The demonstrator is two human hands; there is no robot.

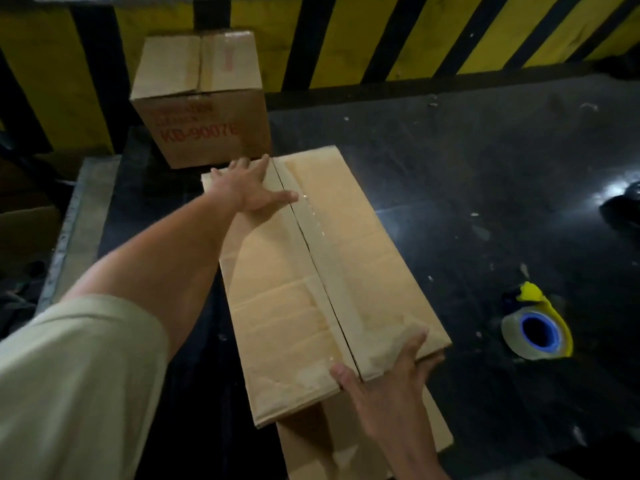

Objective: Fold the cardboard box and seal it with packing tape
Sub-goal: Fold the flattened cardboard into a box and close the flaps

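Fingers spread flat, left hand [251,188] and right hand [384,379] pressing taped cardboard box [311,271], dark scuffed floor [485,168], tape dispenser [536,327] nearby, sealed carton [201,98], yellow-black striped wall [346,36] behind.

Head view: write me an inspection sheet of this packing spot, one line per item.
Surface: dark glossy tabletop, scuffed, with small pale scraps scattered on it.
Job's things: cardboard box with flaps closed, clear tape along the centre seam; tape dispenser, yellow frame and blue core, lying to the box's right, apart from it.
Clutter: second box printed KB-9007 at the far edge; flat cardboard under the near end.
Grips: left hand flat on the far end by the seam; right hand spread over the near edge.
Cables: nothing seen.
Surroundings: yellow and black striped barrier behind.
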